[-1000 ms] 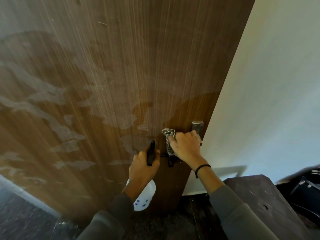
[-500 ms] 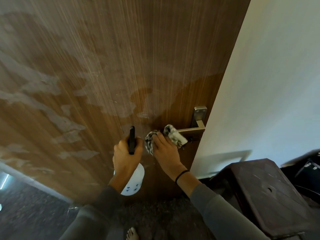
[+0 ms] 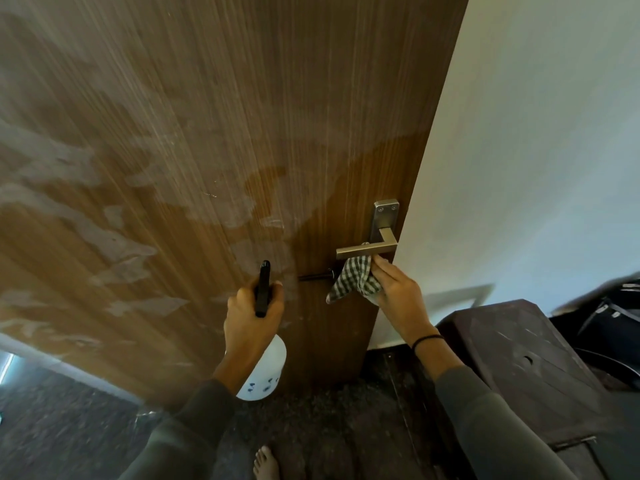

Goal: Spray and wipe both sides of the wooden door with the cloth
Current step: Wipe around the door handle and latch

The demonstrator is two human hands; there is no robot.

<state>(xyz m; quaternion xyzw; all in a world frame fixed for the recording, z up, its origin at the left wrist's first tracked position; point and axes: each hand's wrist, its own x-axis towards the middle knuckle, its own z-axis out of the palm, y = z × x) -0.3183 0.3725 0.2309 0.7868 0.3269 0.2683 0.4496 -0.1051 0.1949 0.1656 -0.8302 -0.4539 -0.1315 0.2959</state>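
The wooden door [image 3: 214,126] fills the upper left, its brown face streaked with pale wet patches. A metal lever handle [image 3: 367,251] sits near its right edge. My right hand [image 3: 401,296] holds a checked cloth [image 3: 353,278] just under the lever, close to the door's edge. My left hand [image 3: 251,313] grips a white spray bottle [image 3: 265,372] with a black trigger head, nozzle pointing up at the door left of the handle. A thin dark rod juts from the door between the two hands.
A white wall [image 3: 536,150] stands right of the door edge. A dark brown stool [image 3: 519,362] sits at lower right, with dark bags behind it. My bare foot [image 3: 266,462] is on the dark speckled floor below.
My right hand and the cloth have moved right, from left of the lever to under it near the door's edge. The left hand with the bottle has stayed beside it.
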